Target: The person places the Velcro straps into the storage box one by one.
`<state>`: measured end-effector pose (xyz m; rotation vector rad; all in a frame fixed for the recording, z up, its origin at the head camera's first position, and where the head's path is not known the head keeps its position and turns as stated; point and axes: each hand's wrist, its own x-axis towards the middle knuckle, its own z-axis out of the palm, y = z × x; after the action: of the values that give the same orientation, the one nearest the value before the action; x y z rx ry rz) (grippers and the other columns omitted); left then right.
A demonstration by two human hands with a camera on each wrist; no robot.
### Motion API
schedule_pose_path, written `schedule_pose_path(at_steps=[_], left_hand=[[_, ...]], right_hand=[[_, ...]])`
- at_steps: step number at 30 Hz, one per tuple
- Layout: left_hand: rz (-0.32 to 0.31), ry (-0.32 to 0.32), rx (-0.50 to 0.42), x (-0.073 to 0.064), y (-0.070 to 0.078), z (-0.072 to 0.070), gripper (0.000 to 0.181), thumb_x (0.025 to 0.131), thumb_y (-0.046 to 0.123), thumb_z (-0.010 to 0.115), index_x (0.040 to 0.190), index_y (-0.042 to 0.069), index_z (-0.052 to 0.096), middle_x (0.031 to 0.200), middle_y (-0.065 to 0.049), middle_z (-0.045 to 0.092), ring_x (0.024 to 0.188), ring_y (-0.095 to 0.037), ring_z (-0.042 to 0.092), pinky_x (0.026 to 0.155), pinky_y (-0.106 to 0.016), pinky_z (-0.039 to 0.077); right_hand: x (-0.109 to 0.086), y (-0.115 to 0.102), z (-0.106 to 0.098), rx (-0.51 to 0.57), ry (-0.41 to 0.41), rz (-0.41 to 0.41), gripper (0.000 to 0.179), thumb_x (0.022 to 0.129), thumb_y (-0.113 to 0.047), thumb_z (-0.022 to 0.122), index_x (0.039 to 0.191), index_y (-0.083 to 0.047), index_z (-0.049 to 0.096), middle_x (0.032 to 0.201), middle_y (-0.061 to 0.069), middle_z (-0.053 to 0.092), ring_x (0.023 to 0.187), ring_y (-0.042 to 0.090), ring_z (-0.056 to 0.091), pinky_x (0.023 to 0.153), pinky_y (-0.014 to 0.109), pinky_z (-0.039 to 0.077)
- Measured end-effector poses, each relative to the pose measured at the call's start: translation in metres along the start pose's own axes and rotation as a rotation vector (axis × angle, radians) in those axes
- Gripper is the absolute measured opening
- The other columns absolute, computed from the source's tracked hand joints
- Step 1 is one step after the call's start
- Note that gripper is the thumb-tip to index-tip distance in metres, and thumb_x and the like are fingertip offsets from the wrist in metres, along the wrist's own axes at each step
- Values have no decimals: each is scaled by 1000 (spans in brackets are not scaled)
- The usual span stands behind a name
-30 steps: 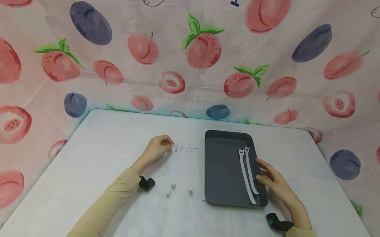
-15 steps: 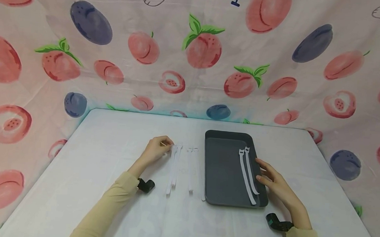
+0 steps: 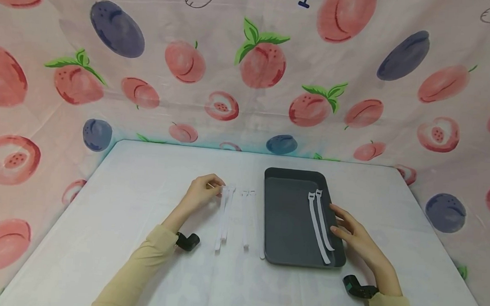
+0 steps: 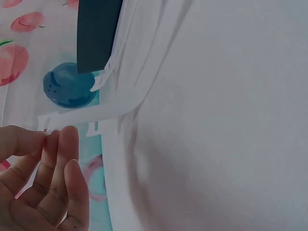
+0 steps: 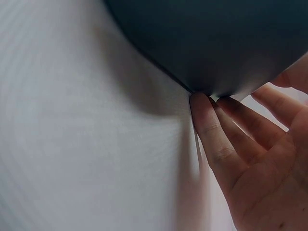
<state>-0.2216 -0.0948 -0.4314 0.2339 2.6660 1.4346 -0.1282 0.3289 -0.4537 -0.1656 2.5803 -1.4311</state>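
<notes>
My left hand (image 3: 200, 192) pinches the slotted head of a white cable tie (image 4: 91, 114), a flat strap, between thumb and fingertips. The left wrist view has that end raised, with the strap sloping down to the table. Several more white cable ties (image 3: 246, 222) lie lengthwise beside it, faint against the white cloth. Farther right is a dark grey tray (image 3: 284, 229), with two white cable ties (image 3: 319, 228) side by side in its right half. My right hand (image 3: 358, 240) touches the tray's right side with extended fingers (image 5: 211, 127); its thumb is at the rim.
A white cloth covers the table (image 3: 144, 175). Behind it hangs a fruit-print curtain (image 3: 216, 68). Black wrist cameras (image 3: 188, 241) are on both forearms. One cable tie (image 3: 262, 246) lies right along the tray's left edge.
My left hand keeps its pinch on the tie and has moved very slightly, its forearm shifting a little. The right hand, the tray and the ties in it look unchanged.
</notes>
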Motion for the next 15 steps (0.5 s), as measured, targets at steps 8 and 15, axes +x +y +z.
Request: schedule_pose_path(at_steps=[8,15], left_hand=[[-5,-2,-31,-6,6,-2,14,92,12,61,103,7,69,87,-11,72,83,-28,71,77,-33,50],[13,8,-55,-12,7,-2,13,91,11,62,101,6,69,85,-11,72,82,-30,70,72,-27,49]], right_hand=[[0,0,-1,-9,6,4,65,98,-25,55,153,-18,24,154,26,27,134,52,35,100,72,31],[1,0,0,-9,7,5,65,97,-25,56,153,-18,24,154,26,28,134,51,36,100,71,31]])
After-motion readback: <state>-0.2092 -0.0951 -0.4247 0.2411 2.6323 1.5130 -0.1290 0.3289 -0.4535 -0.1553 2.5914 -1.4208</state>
